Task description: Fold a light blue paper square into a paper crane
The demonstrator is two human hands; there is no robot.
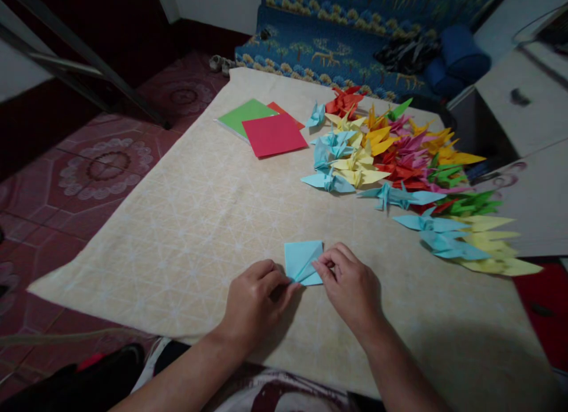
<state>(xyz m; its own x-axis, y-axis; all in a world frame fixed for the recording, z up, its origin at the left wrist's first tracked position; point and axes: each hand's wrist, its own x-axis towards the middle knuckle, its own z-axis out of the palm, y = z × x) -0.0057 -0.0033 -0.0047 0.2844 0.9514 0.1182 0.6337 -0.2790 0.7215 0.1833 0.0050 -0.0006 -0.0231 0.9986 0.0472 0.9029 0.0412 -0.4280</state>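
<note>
A light blue square of folded origami paper lies on the cloth-covered table near me, one flap creased on a diagonal. My left hand is closed at its lower left corner, thumb and fingers pinching the paper's edge. At the right side, my right hand pinches the flap between thumb and forefinger. Folded paper cranes in blue, yellow, orange, red, pink and green crowd the table's right side. Farther back lie a red paper sheet and a green stack of paper.
A pale patterned cloth covers the table. Behind it stands a seat with a blue patterned cover. A metal ladder-like frame is at the left on the red tiled floor. White furniture stands at the right.
</note>
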